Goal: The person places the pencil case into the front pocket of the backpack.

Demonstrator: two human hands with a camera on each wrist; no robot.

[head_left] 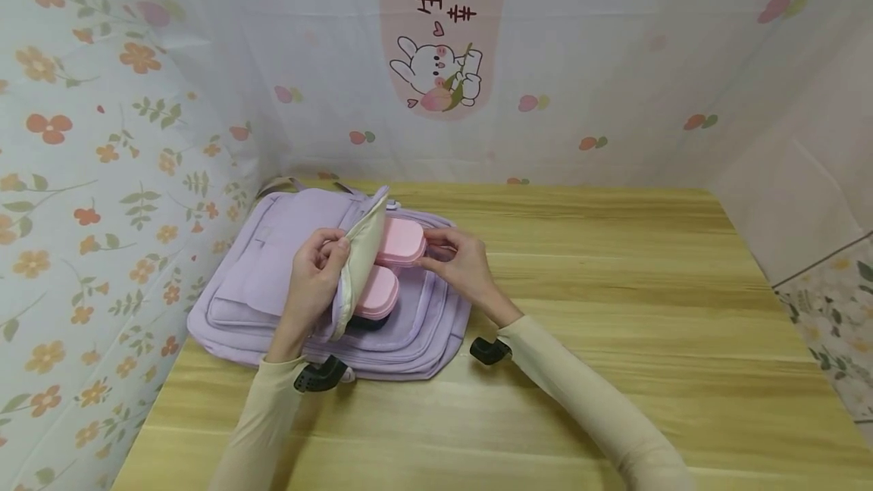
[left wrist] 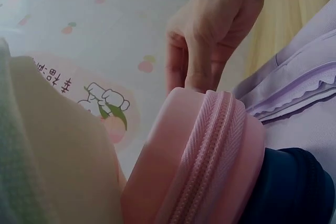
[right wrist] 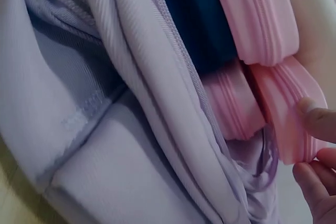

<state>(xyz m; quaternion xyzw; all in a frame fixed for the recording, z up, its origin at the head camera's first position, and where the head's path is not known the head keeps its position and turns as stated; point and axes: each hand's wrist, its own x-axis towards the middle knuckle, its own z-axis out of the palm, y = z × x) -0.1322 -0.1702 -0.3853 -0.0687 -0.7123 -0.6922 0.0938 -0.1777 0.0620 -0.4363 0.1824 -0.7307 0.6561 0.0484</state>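
A lilac backpack (head_left: 273, 248) lies on the table with its front pocket unzipped. My left hand (head_left: 315, 271) grips the edge of the pocket's cream-lined flap (head_left: 363, 248) and holds it raised. Between thumb and fingers, my right hand (head_left: 464, 264) pinches the end of a pink zippered case (head_left: 402, 239), seen also in the right wrist view (right wrist: 291, 111). A second pink case (head_left: 379, 292) sits nearer me, over a dark blue case (right wrist: 202, 24). Another pink case (right wrist: 236, 100) lies beneath the held one. The flap hides the cases' far ends.
The wooden table (head_left: 614, 286) extends to the right of the backpack. A printed curtain (head_left: 580, 59) hangs behind it, and a floral curtain (head_left: 102, 173) stands close on the left. Black wrist mounts (head_left: 489, 351) sit on both forearms.
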